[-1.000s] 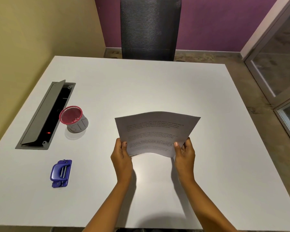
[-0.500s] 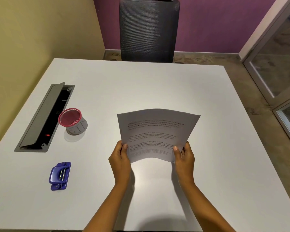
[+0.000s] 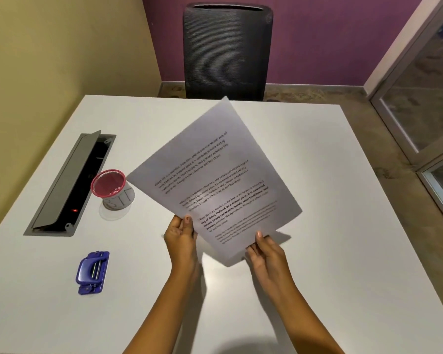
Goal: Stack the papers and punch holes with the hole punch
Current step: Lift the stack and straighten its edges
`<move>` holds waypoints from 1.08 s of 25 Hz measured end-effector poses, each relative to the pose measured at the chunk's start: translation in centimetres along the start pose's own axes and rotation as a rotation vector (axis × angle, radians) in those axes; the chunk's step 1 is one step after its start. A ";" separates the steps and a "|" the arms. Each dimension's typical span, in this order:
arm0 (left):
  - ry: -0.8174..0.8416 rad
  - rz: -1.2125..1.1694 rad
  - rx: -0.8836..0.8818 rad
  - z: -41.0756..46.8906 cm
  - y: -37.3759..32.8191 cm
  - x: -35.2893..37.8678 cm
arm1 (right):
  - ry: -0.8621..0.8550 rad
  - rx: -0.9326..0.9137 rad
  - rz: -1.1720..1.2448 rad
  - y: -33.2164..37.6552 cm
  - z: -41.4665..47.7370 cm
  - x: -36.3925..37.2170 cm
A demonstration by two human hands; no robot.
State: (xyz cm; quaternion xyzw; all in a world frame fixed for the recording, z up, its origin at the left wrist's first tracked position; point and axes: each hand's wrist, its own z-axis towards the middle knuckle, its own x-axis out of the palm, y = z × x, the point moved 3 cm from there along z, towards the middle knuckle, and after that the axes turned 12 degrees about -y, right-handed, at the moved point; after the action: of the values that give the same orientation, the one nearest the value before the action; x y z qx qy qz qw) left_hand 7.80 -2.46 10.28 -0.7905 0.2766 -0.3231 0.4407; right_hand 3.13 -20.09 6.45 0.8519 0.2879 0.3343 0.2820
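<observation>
Pinching from both sides, the left hand [image 3: 180, 237] grips the papers [image 3: 215, 180] at their left edge, thumb on the printed face and fingers curled behind. The right hand [image 3: 266, 254] pinches the near edge the same way. The papers hang in the air over the middle of the tabletop [image 3: 343, 226], tilted up and turned so that one corner points at the far edge. How many sheets there are cannot be told.

They look light, thin and floppy. Sheets like these would likely slide on one another and sag if held by one corner. A hold on two edges, as now, should suit squaring them, and a firm pinch near the edge to be punched should keep them aligned.

Along the left edge of the tabletop a grey cable hatch [image 3: 69, 185] stands open. The blue hole punch [image 3: 92, 273] lies near the front left corner, well apart from the hands, with bare tabletop between. A red-rimmed mesh cup [image 3: 110, 187] stands just beside the hatch, and the papers' left corner hangs over its right side. A dark chair [image 3: 226, 52] stands beyond the far edge, and a glass door [image 3: 420, 98] stands off to the right. Nothing blocks the way to the punch, though the cup looks light enough to tip if brushed.
</observation>
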 end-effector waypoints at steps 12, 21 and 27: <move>0.318 0.405 0.157 6.1 -5.0 -5.4 | -0.250 -0.559 -0.525 7.3 0.4 -1.5; 0.119 0.431 0.376 4.3 -3.2 -3.8 | -0.251 -0.668 -0.531 6.4 1.2 -1.5; 0.089 0.444 0.362 3.6 -1.0 -3.8 | -0.305 -0.531 -0.410 4.1 2.2 -3.0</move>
State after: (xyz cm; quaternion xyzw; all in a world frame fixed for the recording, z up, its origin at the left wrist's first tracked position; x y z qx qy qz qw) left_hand 8.24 2.66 8.66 -0.6039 0.3999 -0.2972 0.6221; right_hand 4.17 -25.49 6.61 0.7137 0.3108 0.2032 0.5940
